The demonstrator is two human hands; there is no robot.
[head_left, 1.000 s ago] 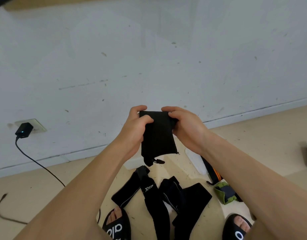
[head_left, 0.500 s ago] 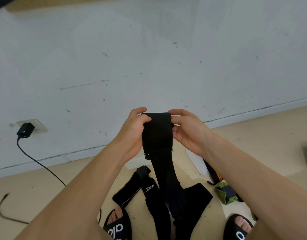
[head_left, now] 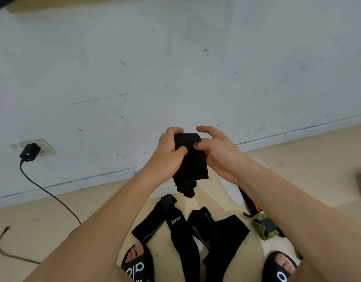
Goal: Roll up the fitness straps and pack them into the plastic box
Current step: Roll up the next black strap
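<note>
At the far left a black charger (head_left: 29,152) sits in a wall socket (head_left: 45,147), its cable (head_left: 51,197) trailing down onto the floor (head_left: 33,224). Moving right, I see my left hand (head_left: 167,157) closed around the left side of a black strap (head_left: 190,159), thumb pressed on its front, holding it in the air in front of the wall. The strap is wound into a loose, thick bundle with a short tail hanging below. My right hand (head_left: 218,151) touches the bundle's right edge with thumb and one fingertip, its other fingers spread and lifted, so it pinches lightly rather than grips.

I judge the task to be at an early stage: this first strap looks nearly rolled but is not packed. Below it, several black straps (head_left: 187,237) lie unrolled on the floor between my feet. To the right, a green and dark wrap (head_left: 264,227) with an orange-trimmed band (head_left: 249,204) also lies loose. A pale, translucent shape behind my right forearm may be the plastic box (head_left: 231,190), but I cannot tell for sure.

One floor strap carries white lettering that reads like "XTEP". My left sandal (head_left: 138,265) shows white letters, seen upside down, that I cannot read fully; my right sandal (head_left: 277,269) shows only a round white letter.
</note>
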